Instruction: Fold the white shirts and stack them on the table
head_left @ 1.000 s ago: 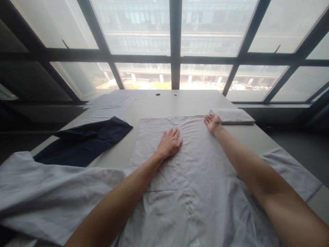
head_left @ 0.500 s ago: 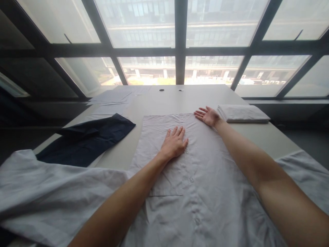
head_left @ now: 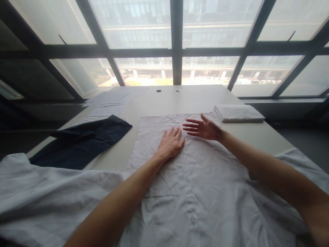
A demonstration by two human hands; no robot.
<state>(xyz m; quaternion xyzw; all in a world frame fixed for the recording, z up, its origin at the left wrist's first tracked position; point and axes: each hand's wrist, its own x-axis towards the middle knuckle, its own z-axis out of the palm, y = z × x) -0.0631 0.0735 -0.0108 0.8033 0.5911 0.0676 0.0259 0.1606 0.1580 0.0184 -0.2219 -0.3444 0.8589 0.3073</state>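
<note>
A white button-front garment [head_left: 216, 178], apparently a shirt or coat, lies spread on the table with its hem at the far side. Down its middle runs a placket with buttons, and a pocket edge shows as a dark line left of it. My left hand [head_left: 171, 143] rests flat on the cloth, just left of the placket, fingers stretched out. To its right, my right hand [head_left: 204, 128] hovers over the upper right part of the garment, fingers spread and thumb up, holding nothing. White sleeves reach out to both sides near me.
Dark navy fabric [head_left: 84, 142] lies folded on the left of the table [head_left: 149, 103]. White sheets [head_left: 110, 99] lie behind it. A folded white cloth stack [head_left: 239, 113] sits at the right edge. Large framed windows [head_left: 144, 70] stand beyond the table.
My right hand has moved left and nearer, from the garment's far corner to over its front, turning thumb up. More of the far right hem now shows. My left hand stays in place.
</note>
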